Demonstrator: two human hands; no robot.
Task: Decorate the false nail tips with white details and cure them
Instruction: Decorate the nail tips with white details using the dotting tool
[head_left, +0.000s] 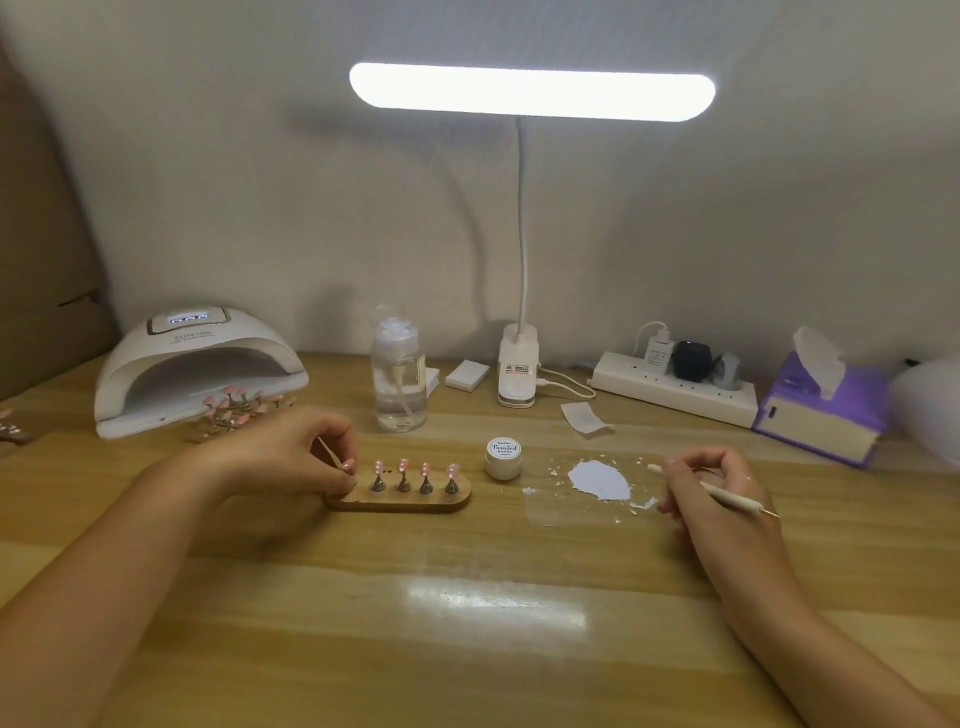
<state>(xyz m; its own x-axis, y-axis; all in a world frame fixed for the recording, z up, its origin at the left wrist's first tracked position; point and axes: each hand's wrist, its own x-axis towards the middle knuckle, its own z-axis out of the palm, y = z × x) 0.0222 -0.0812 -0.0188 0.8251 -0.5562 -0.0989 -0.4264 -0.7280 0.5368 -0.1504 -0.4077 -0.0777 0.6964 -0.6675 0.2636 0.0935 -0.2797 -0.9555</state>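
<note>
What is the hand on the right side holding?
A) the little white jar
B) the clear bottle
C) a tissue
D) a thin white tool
D: the right hand grips a thin white tool beside the white paint smear, the jar stands untouched, and the left hand pinches a nail tip stand on the wooden holder.

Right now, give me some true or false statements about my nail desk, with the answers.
1. The right hand holds a thin tool. True.
2. The gel jar stands open. False: its lid is on.
3. Right of the left hand, four pink nail tips stand on the wooden holder. True.
4. The desk lamp is off. False: it is lit.
5. White paint lies between the jar and the right hand. True.
6. The left hand lies flat. False: it pinches a stand at the holder's left end.
</note>
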